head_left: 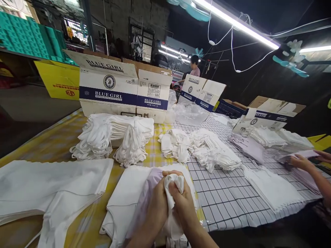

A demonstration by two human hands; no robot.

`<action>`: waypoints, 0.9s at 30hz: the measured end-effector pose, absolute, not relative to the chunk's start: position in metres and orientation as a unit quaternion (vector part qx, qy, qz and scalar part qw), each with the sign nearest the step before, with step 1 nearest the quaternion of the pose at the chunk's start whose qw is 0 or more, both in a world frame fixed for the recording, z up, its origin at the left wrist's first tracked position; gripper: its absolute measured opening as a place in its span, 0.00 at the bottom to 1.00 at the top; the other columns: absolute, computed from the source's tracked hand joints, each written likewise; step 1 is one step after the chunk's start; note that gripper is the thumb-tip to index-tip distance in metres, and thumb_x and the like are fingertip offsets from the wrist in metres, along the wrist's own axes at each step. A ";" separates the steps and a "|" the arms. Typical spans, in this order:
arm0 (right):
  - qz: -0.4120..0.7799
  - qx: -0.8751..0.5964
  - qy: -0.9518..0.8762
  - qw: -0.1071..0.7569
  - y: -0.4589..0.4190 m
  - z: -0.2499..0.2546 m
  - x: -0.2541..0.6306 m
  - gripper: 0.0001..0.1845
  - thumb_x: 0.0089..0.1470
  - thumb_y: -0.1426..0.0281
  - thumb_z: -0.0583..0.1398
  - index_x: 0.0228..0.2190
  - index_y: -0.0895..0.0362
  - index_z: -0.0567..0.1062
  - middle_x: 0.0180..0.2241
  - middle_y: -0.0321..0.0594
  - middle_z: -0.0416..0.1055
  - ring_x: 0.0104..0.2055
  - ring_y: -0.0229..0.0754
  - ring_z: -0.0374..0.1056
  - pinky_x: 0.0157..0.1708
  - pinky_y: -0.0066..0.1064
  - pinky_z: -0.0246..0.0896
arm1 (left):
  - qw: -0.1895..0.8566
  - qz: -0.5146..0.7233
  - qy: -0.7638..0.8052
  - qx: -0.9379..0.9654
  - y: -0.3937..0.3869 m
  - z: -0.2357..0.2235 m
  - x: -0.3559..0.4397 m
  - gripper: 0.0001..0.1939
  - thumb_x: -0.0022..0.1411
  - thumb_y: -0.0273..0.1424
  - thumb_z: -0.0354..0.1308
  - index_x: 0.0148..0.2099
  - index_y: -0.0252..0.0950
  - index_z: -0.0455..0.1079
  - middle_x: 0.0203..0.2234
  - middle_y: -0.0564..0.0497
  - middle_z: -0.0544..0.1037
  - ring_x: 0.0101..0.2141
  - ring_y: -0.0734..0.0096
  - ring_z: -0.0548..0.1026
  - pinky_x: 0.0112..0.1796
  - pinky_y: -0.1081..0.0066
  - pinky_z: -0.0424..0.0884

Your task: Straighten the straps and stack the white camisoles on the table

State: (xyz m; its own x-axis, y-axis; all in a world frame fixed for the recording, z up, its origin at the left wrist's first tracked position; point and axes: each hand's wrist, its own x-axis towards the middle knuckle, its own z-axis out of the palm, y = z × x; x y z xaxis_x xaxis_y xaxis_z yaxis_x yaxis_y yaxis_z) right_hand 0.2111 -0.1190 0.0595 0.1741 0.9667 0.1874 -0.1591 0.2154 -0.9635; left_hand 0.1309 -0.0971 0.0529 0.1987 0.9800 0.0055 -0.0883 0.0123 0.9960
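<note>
Over the white fabric stack, I've got left hand and right hand both gripping a bunched white cloth; it's between them, about equally near, long axis running toward the wearer. Big box reads "BLUE GIRL PREMIUM PILSENER BEER"; smaller box, "BLUE GIRL". Yellow box: red print, illegible.

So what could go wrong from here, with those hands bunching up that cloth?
The white cloth is bunched between the left hand and right hand, so it might crease. The lilac fabric lies over the white stack beside the left forearm, which could drag it askew. And the loose loops hanging from the pile farther back might tangle if that pile gets pulled.
</note>
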 end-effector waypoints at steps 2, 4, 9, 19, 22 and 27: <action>0.448 -0.445 -0.428 0.647 -0.116 0.056 0.212 0.10 0.54 0.64 0.59 0.35 0.56 0.71 0.34 0.40 0.72 0.37 0.42 0.67 0.42 0.34 0.61 | 0.570 0.461 0.391 0.556 -0.102 0.047 0.133 0.17 0.58 0.33 0.51 0.49 0.36 0.69 0.38 0.46 0.77 0.42 0.60 0.72 0.44 0.66 0.66; 0.452 -0.444 -0.379 0.675 -0.109 0.055 0.220 0.09 0.53 0.63 0.59 0.34 0.55 0.69 0.28 0.36 0.71 0.31 0.39 0.67 0.34 0.30 0.63 | 0.569 0.421 0.355 0.611 -0.103 0.041 0.131 0.21 0.56 0.32 0.53 0.53 0.37 0.66 0.42 0.45 0.76 0.46 0.60 0.71 0.48 0.65 0.65; 0.474 -0.423 -0.242 0.734 -0.091 0.061 0.261 0.19 0.48 0.55 0.61 0.24 0.54 0.61 0.14 0.24 0.53 0.13 0.28 0.47 0.11 0.20 0.44 | 0.285 0.359 0.548 0.699 -0.084 0.024 0.101 0.18 0.57 0.35 0.51 0.48 0.33 0.68 0.43 0.40 0.73 0.45 0.52 0.69 0.45 0.53 0.65; 0.177 -0.757 -0.385 0.497 -0.097 0.026 0.365 0.28 0.48 0.44 0.52 0.18 0.55 0.63 0.15 0.34 0.60 0.19 0.38 0.57 0.20 0.30 0.54 | 0.266 0.353 0.548 0.710 -0.066 -0.003 0.088 0.12 0.60 0.27 0.46 0.40 0.34 0.70 0.38 0.42 0.76 0.42 0.57 0.73 0.43 0.60 0.66; 0.107 -0.781 -0.467 0.401 -0.095 0.012 0.367 0.24 0.42 0.47 0.59 0.27 0.56 0.72 0.32 0.47 0.72 0.38 0.52 0.66 0.36 0.41 0.61 | 0.358 0.381 0.524 0.672 -0.071 0.015 0.092 0.15 0.63 0.34 0.44 0.44 0.35 0.68 0.34 0.46 0.77 0.35 0.61 0.74 0.36 0.67 0.67; 0.231 -0.600 -0.639 0.422 -0.106 0.026 0.305 0.31 0.52 0.56 0.57 0.55 0.53 0.61 0.57 0.46 0.58 0.60 0.49 0.51 0.56 0.43 0.48 | 0.497 0.416 0.451 0.614 -0.083 0.036 0.106 0.19 0.61 0.44 0.48 0.28 0.35 0.67 0.21 0.53 0.71 0.25 0.70 0.67 0.28 0.73 0.61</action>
State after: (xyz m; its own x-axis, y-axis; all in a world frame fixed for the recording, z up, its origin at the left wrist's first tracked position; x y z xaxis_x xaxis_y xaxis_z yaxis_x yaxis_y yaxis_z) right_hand 0.3052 -0.1065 0.0262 0.0754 0.9620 0.2626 0.5718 0.1740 -0.8017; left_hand 0.1060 -0.0831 0.0356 0.2483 0.9666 0.0631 0.1412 -0.1006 0.9849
